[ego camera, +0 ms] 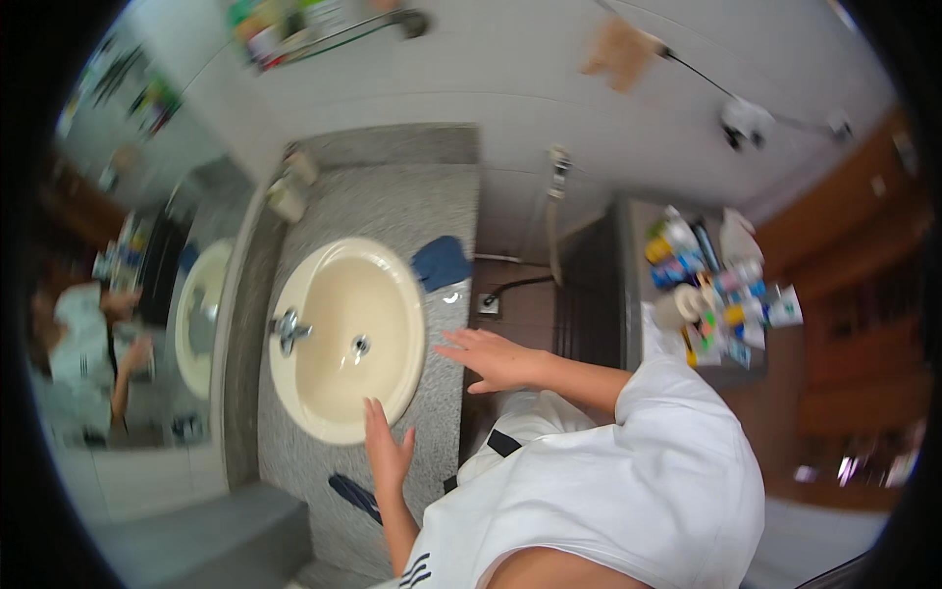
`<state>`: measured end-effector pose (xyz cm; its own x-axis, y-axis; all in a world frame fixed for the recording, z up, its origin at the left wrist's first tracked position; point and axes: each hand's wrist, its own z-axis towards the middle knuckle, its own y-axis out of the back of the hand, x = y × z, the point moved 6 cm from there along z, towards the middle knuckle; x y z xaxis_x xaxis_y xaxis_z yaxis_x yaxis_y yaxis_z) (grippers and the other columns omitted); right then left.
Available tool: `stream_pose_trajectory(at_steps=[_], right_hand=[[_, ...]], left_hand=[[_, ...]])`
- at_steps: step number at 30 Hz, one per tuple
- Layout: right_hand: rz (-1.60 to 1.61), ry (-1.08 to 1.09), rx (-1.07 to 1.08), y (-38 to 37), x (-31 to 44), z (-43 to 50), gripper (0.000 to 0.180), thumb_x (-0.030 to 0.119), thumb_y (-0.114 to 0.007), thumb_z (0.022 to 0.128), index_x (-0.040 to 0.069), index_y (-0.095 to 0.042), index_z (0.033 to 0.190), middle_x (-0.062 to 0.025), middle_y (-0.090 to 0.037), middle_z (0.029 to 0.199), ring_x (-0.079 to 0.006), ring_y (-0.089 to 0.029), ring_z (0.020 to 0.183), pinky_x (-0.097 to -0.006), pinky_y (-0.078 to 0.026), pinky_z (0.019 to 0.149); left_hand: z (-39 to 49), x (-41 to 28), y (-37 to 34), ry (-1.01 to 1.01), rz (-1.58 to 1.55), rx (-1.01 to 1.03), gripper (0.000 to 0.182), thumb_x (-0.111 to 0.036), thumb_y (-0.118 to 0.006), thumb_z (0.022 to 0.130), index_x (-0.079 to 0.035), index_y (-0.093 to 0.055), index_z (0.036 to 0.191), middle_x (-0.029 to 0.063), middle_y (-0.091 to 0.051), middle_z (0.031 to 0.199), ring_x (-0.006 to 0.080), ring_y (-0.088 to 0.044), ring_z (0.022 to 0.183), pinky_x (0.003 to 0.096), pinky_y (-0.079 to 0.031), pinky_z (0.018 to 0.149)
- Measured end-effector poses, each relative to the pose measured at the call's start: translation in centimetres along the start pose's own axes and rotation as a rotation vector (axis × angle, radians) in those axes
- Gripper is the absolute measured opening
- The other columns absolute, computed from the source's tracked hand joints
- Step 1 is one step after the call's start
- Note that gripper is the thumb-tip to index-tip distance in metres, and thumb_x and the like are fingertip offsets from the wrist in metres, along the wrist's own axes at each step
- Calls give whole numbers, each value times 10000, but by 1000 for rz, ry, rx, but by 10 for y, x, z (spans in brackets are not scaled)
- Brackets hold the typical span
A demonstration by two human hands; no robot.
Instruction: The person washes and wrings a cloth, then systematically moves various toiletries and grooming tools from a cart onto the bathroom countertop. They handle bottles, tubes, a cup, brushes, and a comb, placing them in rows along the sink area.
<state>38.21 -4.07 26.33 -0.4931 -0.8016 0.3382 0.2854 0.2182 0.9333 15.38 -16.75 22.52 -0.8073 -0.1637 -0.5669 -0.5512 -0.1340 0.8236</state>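
A cream oval washbasin (309, 412) is set into a grey speckled stone counter (379, 191). Its chrome tap (291, 331) stands on the mirror side, and a metal drain (360, 344) shows at the bottom. My right hand (494, 359) hovers by the counter's front edge, palm down, fingers spread and holding nothing. Close to the basin's lower rim, my left hand (388, 447) has its fingers raised and thumb apart, also with nothing in it. A blue cloth (441, 263) lies beside the basin. Below my left hand rests a dark navy item (355, 497), partly hidden by my forearm.
A mirror (158, 213) runs along the left. Pale containers (288, 199) stand in the counter's back corner. At right, a ledge carries several bottles and tubes (710, 272). A hose sprayer (559, 166) hangs on the tiled wall. Above is a glass shelf (346, 37) with toiletries.
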Motion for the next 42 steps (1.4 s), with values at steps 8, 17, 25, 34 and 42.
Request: stream_pose_trajectory(at_steps=[8,17,25,34,42], right_hand=[[332,-165,-300,88,-20,-124,412,150,-709,818,39,-612,1203,-133,-666,1126,-326,-639,1037,-439,-524,850],[2,-661,-1196,243,-82,-391,189,-2,-675,798,86,-725,957,-51,-728,971,-218,-699,861,-326,-542,747],[-239,-1606,-700,165,-174,-675,242,20,-561,876,97,-719,1042,-59,-710,1103,-289,-695,890,-376,-554,801],[-321,-1362,-248,76,-266,-726,327,45,-576,845,129,-663,1149,-66,-587,1254,-285,-675,927,-405,-549,783],[-564,-1311,-908,122,-142,-720,459,141,-809,671,155,-695,1116,-60,-564,1094,-242,-649,894,-347,-553,750]], left_hand=[[-37,-20,-140,105,-426,780,455,-196,-646,947,-3,-539,1345,189,-620,1292,266,-615,1165,383,-482,973],[-137,-47,-262,443,-604,1152,456,-230,-664,952,25,-563,1316,151,-638,1260,218,-601,1140,335,-457,999],[-114,-54,-319,245,-171,1193,448,-242,-666,953,28,-577,1300,135,-644,1248,202,-595,1136,329,-452,1001],[-58,-222,-336,-5,-402,1162,405,-210,-624,983,25,-560,1306,130,-622,1279,201,-582,1173,325,-449,1008],[-107,-458,-294,-559,-287,1422,408,-200,-615,976,-2,-553,1327,160,-624,1277,260,-605,1164,351,-464,994]])
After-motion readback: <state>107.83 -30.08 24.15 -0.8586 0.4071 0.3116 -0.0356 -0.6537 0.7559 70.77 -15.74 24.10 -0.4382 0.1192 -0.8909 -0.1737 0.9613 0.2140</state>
